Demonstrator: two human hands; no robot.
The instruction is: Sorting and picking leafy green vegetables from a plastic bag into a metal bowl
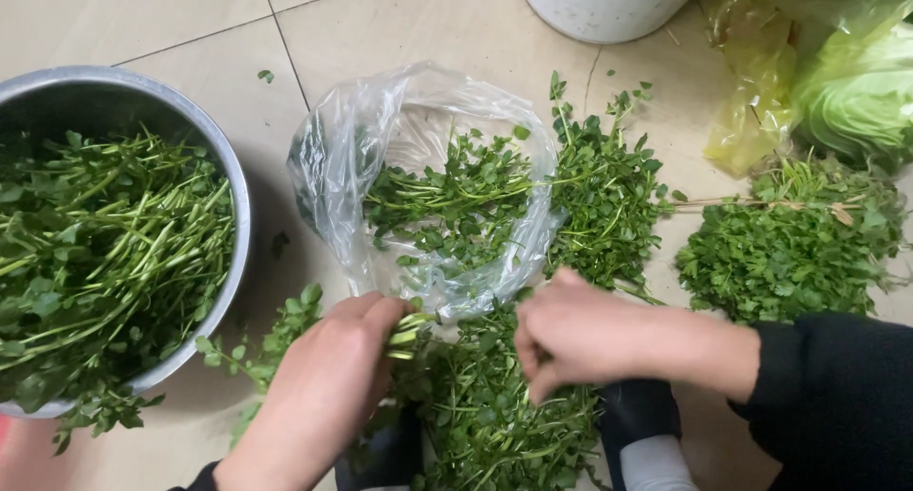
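Observation:
My left hand (pixel 328 377) grips a small bunch of green stems (pixel 409 331) at the near edge of a clear plastic bag (pixel 333 168) that holds leafy greens (pixel 452 206). My right hand (pixel 580 334), in a black sleeve, is curled with its fingers down in a pile of loose greens (pixel 495 415) on the tiled floor; what it pinches is hidden. The two hands are a short gap apart over this pile.
A metal bowl (pixel 233 182) full of trimmed stems and leaves stands at the left. More greens lie beside the bag (pixel 609 196) and at the right (pixel 780 253). A cabbage (pixel 861 92) in a yellowish bag and a white bucket (pixel 599 6) stand at the far side.

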